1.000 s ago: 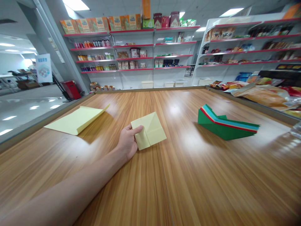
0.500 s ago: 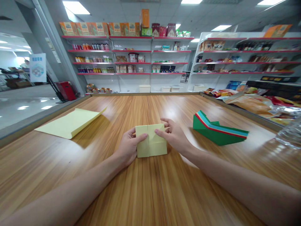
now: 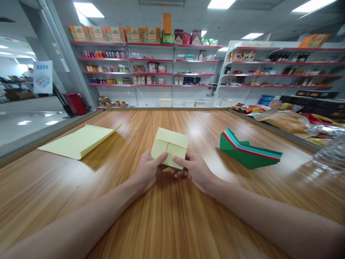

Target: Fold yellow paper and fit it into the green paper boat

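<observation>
A folded piece of pale yellow paper [image 3: 171,142], roughly square, is held up over the middle of the wooden table, tilted a little. Across its upper part runs a folded band, and a seam goes down from it. My left hand [image 3: 150,166] grips its lower left side, thumb on the front face. At the lower right my right hand [image 3: 198,169] pinches it too, thumb in front and fingers behind. Most of the fingers behind the paper are hidden. Off to the right sits a green folded paper piece [image 3: 249,154] with red, white and blue layered edges.
A larger yellow paper sheet [image 3: 81,140] with a curled edge lies on the table [image 3: 140,223] at left. Snack packets [image 3: 285,120] and clear plastic [image 3: 331,154] are along the right side. Stocked shelves [image 3: 151,73] stand behind the table's far edge.
The folded yellow paper has turned over end for end or rotated, its crosswise fold now near the top. My right hand has shifted down to its lower right corner.
</observation>
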`<state>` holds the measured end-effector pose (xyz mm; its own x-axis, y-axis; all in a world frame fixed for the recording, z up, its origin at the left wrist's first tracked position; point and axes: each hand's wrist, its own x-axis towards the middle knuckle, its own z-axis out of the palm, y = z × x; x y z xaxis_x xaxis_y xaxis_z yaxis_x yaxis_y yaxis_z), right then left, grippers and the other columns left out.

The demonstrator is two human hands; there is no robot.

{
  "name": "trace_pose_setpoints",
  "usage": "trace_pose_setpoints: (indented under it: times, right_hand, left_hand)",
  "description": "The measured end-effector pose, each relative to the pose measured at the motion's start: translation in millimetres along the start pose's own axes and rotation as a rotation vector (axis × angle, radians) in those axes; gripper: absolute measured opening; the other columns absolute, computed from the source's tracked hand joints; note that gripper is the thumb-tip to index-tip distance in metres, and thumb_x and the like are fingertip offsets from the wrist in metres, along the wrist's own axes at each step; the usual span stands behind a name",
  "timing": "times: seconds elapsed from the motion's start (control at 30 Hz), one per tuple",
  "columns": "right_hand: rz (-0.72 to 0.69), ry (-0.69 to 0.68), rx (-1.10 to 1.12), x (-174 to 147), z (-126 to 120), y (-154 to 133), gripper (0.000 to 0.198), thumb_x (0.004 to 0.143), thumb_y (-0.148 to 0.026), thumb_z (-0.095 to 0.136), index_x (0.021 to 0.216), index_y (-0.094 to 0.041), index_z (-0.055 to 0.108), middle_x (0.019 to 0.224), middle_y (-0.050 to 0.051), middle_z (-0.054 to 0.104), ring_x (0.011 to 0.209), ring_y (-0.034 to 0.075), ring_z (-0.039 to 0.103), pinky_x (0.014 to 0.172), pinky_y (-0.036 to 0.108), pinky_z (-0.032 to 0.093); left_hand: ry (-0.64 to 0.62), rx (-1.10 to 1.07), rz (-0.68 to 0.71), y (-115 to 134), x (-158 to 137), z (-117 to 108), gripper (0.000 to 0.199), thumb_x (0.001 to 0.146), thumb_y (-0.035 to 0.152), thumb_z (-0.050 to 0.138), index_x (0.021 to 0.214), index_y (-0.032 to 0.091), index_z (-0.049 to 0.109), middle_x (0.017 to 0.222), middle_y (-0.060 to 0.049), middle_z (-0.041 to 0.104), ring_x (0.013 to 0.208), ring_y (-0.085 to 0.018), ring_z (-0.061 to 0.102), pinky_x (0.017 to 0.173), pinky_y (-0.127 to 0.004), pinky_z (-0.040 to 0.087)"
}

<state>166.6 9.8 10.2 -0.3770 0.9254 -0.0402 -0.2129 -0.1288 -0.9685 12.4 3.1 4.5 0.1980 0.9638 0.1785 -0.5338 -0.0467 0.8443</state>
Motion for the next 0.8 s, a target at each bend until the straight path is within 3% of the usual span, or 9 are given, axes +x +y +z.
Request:
trace_pose_setpoints:
  times: [0.1, 0.17, 0.3, 0.43, 0.57, 0.7, 0.8]
  right_hand:
    - [0.022, -0.079, -0.242, -1, -5, 0, 0.031, 0.075, -0.040, 0.064, 0.085, -0.010, 0.062, 0.059, 0.007, 0.065, 0.042, 0.011, 0.056, 0.036, 0.018, 0.038]
    - [0.029, -0.090, -0.288, 0, -9, 1, 0.036, 0.076, -0.045, 0.062, 0.082, -0.009, 0.063, 0.057, 0.008, 0.064, 0.041, 0.012, 0.055, 0.034, 0.018, 0.037]
    - [-0.088, 0.051, -0.214, 4, -17, 2, 0.040, 0.075, -0.047, 0.063, 0.094, -0.012, 0.062, 0.070, 0.008, 0.066, 0.049, 0.014, 0.059, 0.038, 0.021, 0.043]
    - [-0.165, 0.149, -0.073, 7, -19, -1, 0.033, 0.070, -0.039, 0.070, 0.089, -0.012, 0.064, 0.071, 0.006, 0.066, 0.047, 0.010, 0.054, 0.038, 0.020, 0.042]
    - [-0.149, 0.163, 0.068, 7, -16, -1, 0.029, 0.070, -0.036, 0.071, 0.083, -0.009, 0.066, 0.071, 0.008, 0.066, 0.051, 0.011, 0.058, 0.044, 0.021, 0.046]
    - [-0.077, 0.040, -0.056, 7, -17, 3, 0.032, 0.073, -0.038, 0.068, 0.081, -0.007, 0.067, 0.072, 0.012, 0.067, 0.058, 0.015, 0.062, 0.046, 0.021, 0.046]
    - [-0.071, 0.006, -0.177, 7, -19, 5, 0.034, 0.074, -0.042, 0.066, 0.078, -0.008, 0.067, 0.065, 0.009, 0.065, 0.048, 0.011, 0.056, 0.038, 0.019, 0.038]
  left_hand:
    - [0.087, 0.046, 0.037, -1, 0, -2, 0.022, 0.074, 0.021, 0.068, 0.094, 0.012, 0.061, 0.092, -0.009, 0.067, 0.077, -0.019, 0.063, 0.067, -0.032, 0.052]
    - [0.115, 0.072, 0.037, 1, 0, -3, 0.026, 0.073, 0.022, 0.069, 0.097, 0.015, 0.060, 0.090, -0.007, 0.066, 0.074, -0.019, 0.063, 0.062, -0.033, 0.054]
    - [0.153, 0.176, 0.021, 3, -2, -2, 0.033, 0.070, 0.026, 0.072, 0.099, 0.016, 0.059, 0.092, -0.008, 0.066, 0.072, -0.022, 0.064, 0.056, -0.037, 0.055]
    - [0.117, 0.137, 0.013, 4, -1, -2, 0.038, 0.070, 0.025, 0.072, 0.104, 0.016, 0.060, 0.098, -0.010, 0.067, 0.079, -0.025, 0.065, 0.062, -0.039, 0.056]
    - [0.061, 0.004, -0.015, 4, 3, -3, 0.043, 0.073, 0.022, 0.070, 0.113, 0.017, 0.057, 0.101, -0.011, 0.068, 0.083, -0.022, 0.066, 0.074, -0.038, 0.054]
    - [0.126, -0.004, -0.029, 3, 4, -2, 0.037, 0.075, 0.025, 0.068, 0.109, 0.015, 0.059, 0.100, -0.012, 0.068, 0.084, -0.022, 0.066, 0.075, -0.036, 0.053]
    - [0.153, 0.016, -0.012, 2, 3, -2, 0.036, 0.074, 0.025, 0.069, 0.107, 0.016, 0.061, 0.096, -0.010, 0.070, 0.082, -0.023, 0.066, 0.074, -0.036, 0.053]
